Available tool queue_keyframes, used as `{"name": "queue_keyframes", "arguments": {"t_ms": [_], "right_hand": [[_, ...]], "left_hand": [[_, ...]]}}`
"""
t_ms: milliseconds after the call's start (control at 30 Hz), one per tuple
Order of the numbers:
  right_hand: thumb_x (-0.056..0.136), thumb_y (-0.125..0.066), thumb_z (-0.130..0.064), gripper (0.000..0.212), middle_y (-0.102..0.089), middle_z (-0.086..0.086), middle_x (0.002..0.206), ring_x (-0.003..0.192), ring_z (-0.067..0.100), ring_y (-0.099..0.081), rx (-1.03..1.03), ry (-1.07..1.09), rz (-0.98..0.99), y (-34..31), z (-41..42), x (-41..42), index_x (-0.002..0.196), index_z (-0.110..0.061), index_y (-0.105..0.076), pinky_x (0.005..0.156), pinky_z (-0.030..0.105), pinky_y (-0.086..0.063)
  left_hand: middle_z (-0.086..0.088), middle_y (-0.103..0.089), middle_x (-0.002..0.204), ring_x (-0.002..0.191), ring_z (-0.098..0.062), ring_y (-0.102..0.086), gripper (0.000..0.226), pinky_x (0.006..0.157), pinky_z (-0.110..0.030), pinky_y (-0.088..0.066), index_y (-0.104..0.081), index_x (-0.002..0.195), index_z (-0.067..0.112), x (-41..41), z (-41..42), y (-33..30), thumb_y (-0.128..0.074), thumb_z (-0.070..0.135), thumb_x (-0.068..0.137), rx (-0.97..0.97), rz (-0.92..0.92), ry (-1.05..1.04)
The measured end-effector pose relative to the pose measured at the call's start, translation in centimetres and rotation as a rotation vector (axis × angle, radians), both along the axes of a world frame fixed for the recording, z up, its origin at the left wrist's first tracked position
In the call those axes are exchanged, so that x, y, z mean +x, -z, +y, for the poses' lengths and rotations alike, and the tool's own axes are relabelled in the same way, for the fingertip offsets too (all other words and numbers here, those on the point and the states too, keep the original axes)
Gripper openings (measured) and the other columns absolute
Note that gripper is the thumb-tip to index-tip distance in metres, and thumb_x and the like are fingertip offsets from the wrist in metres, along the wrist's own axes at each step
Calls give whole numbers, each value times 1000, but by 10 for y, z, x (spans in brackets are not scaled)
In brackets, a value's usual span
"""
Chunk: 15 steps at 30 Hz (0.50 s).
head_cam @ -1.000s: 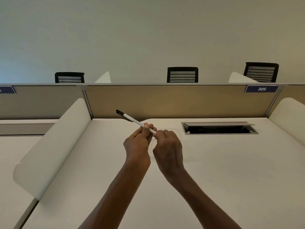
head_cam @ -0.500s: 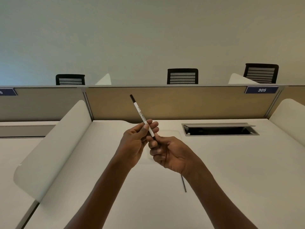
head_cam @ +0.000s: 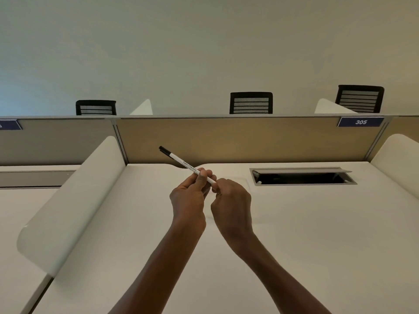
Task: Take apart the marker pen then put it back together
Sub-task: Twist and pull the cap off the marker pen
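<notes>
A slim white marker pen (head_cam: 181,161) with a black cap at its far end slants up and to the left above the white desk (head_cam: 317,234). My left hand (head_cam: 189,196) pinches the barrel near its lower end, between thumb and fingers. My right hand (head_cam: 231,202) is knuckles-up just to the right, its curled fingertips closed at the pen's near end. What those fingertips hold there is hidden by the hand itself.
An open cable hatch (head_cam: 301,176) is sunk into the desk at the back right. White curved dividers stand on the left (head_cam: 74,200) and right (head_cam: 399,159). A tan partition (head_cam: 249,141) closes the back, with black chairs behind it.
The pen has swung from steeply upright to a lower slant up-left. My right hand turned knuckles-up and closed on its near end. A thin dark rod seen on the desk is now hidden.
</notes>
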State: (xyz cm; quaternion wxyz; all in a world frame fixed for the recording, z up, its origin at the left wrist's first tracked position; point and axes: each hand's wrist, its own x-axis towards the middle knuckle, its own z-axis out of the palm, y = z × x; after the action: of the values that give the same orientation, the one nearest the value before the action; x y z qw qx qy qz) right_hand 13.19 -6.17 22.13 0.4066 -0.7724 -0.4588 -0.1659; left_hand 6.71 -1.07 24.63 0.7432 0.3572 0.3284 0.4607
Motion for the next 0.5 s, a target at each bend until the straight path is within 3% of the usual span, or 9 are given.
{"name": "queue_keyframes", "arguments": {"t_ms": [67, 100, 133, 233, 300, 400, 500], "right_hand": [[88, -65, -3, 10, -66, 9, 65, 55, 18, -49, -9, -5, -49, 2, 1, 1, 78, -4, -67, 51, 23, -37], [91, -62, -7, 13, -66, 7, 67, 55, 16, -48, -39, -39, 16, 1, 1, 2, 79, -4, -67, 51, 19, -33], [95, -57, -12, 19, -65, 4, 67, 55, 14, -48, -96, -112, 166, -2, 2, 5, 81, -4, -67, 51, 16, -31], [101, -46, -20, 34, -61, 1, 62, 50, 9, -46, -117, -501, 1022, -15, -2, 20, 85, -2, -70, 46, 18, -33], [102, -44, -22, 35, -64, 5, 70, 53, 11, -48, -103, -697, 1448, -22, -8, 29, 92, -3, -71, 46, 19, -37], [100, -47, -23, 32, -71, 10, 83, 58, 12, -53, -136, -869, 1698, -25, -13, 31, 106, 0, -68, 46, 18, -39], [98, -46, -23, 31, -71, 10, 87, 60, 11, -54, -122, -1005, 1838, -26, -14, 26, 103, -1, -68, 46, 17, -39]], "left_hand": [[-9, -79, 89, 85, -19, -75, 15, 78, -26, -59, -75, 99, 5, -1, 2, 0, -67, 14, 90, -26, -2, 8], [-8, -79, 89, 86, -20, -75, 15, 81, -28, -59, -74, 101, 4, -2, 5, 0, -65, 12, 91, -30, -6, 32], [-8, -78, 88, 87, -20, -74, 15, 82, -30, -58, -73, 102, 3, -5, 9, 0, -63, 10, 93, -25, -10, 71], [-8, -78, 93, 90, -20, -73, 19, 74, -28, -59, -69, 108, 3, -17, 22, -1, -56, 9, 97, 36, -1, 240], [-9, -78, 100, 91, -19, -74, 22, 70, -27, -60, -68, 111, 5, -24, 29, -4, -55, 11, 96, 81, 4, 358], [-9, -76, 108, 100, -19, -73, 30, 68, -25, -59, -67, 115, 8, -30, 35, -10, -58, 19, 88, 130, 4, 498], [-10, -76, 110, 102, -19, -73, 36, 63, -22, -58, -66, 117, 8, -33, 37, -14, -60, 21, 84, 121, -36, 572]]}}
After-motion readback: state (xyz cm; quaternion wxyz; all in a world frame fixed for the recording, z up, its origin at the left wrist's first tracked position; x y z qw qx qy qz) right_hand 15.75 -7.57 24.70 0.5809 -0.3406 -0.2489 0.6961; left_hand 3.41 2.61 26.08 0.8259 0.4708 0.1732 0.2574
